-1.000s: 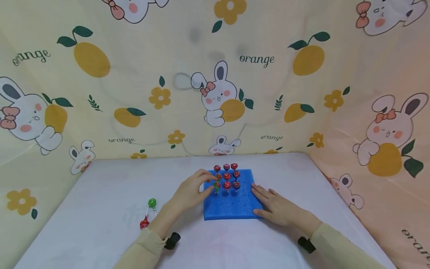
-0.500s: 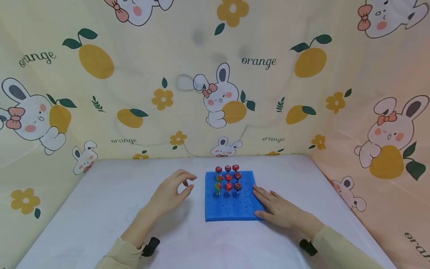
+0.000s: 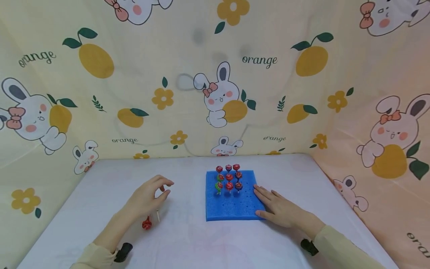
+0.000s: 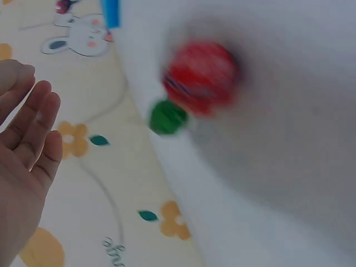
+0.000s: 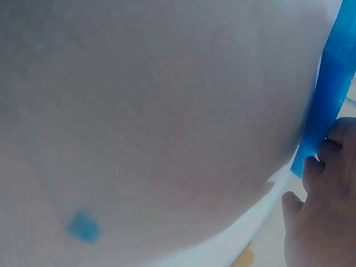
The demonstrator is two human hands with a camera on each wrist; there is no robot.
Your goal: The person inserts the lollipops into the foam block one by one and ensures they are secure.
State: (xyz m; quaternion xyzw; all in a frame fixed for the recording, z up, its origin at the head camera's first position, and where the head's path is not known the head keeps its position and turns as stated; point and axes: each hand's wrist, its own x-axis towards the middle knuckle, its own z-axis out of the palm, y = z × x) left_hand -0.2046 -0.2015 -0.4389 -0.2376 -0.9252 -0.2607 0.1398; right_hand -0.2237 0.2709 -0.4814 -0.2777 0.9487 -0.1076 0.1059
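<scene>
In the head view my left hand (image 3: 145,198) hovers over the table, fingers loosely bent and thumb apart, holding nothing. Below it lies a red lollipop (image 3: 146,223). A white stick (image 3: 158,216) shows beside it; in the left wrist view a green lollipop (image 4: 168,117) lies by the red one, blurred. My right hand (image 3: 280,208) rests flat against the right edge of a blue foam board (image 3: 231,212). Several wrapped lollipops stand upright in the board in three rows, among them a green-and-red lollipop (image 3: 219,186) at front left and a dark-wrapped lollipop (image 3: 238,186) at front right.
Small holes dot the front and right parts of the board. A white table (image 3: 208,244) lies under everything, with a printed cloth (image 3: 188,48) hanging behind and along both sides. Each wrist carries a black camera (image 3: 123,252).
My left hand has drawn away from the board's front-left lollipop, moving left to above the loose lollipops. My right hand stays at the board's edge.
</scene>
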